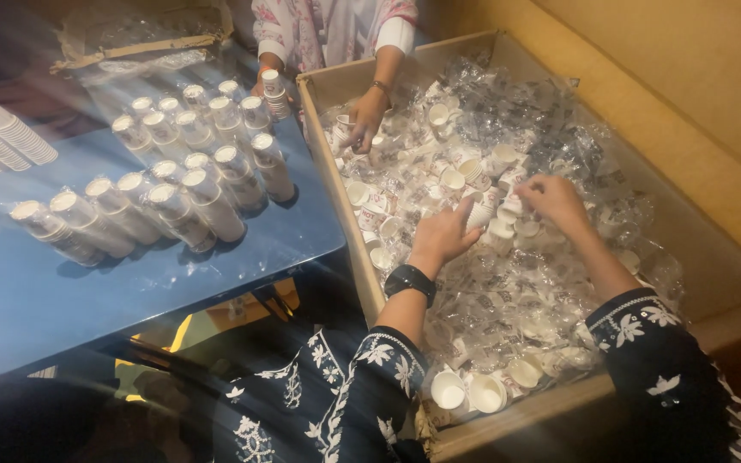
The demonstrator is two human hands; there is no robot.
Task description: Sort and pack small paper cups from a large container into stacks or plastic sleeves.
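Head view: left hand has its fingers closed around a small white paper cup; right hand pinches another cup just beside it, fingers together on its rim. Both hover over the middle of a large cardboard box filled with loose cups and crinkled clear wrappers. Such cups look light and thin-walled, easily crushed, so a gentle hold near the rim suits them. Another person's hand reaches in at the box's far corner. Wrapped cup stacks stand on the blue worktop alongside.
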